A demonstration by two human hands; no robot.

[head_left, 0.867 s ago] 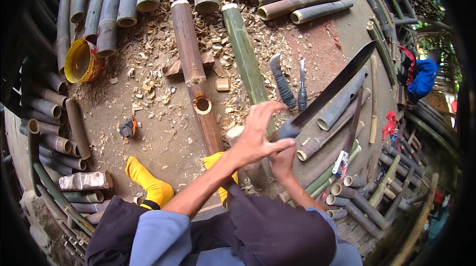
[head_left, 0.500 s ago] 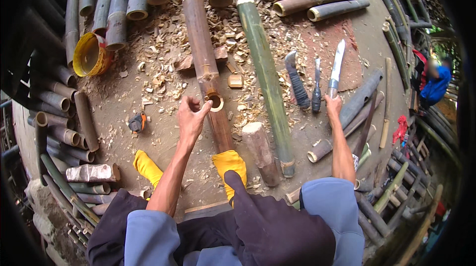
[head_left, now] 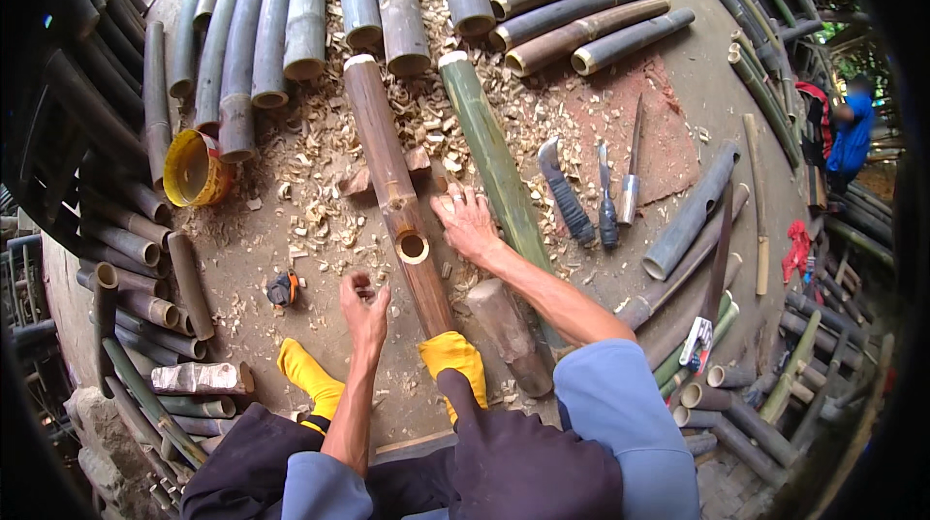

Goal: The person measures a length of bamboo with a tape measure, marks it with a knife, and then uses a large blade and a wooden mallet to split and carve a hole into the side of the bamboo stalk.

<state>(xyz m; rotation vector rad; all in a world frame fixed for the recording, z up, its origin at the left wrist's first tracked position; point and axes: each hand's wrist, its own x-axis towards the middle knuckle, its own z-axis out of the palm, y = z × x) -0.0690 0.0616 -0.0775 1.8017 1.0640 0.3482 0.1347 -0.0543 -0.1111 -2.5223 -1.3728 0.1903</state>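
A brown bamboo tube [head_left: 379, 137] with a round hole cut in its side lies in front of me, its near end under my yellow-socked foot [head_left: 453, 365]. My left hand [head_left: 364, 312] hovers just left of this tube, fingers loosely curled, thumb apart, nothing in it. Just right of the tube, my right hand [head_left: 468, 222] reaches low over the shavings with bent fingers. It covers the spot where a small wooden block lay; what is under the fingers is hidden. A knife [head_left: 632, 166] lies on the right, beside a narrow chisel-like tool [head_left: 606, 195] and a curved blade with a wrapped handle [head_left: 565, 190].
A green bamboo tube [head_left: 494, 147] and a thick wooden club [head_left: 509, 336] lie right of the brown tube. A tape measure [head_left: 283, 289] and a yellow bucket [head_left: 198, 169] are on the left. Bamboo pieces ring the area. Another person [head_left: 851, 127] is at far right.
My right hand has let go of the knife, now on the ground, and moved left to the shavings beside the brown tube. My left hand has come away from the tube's hole.
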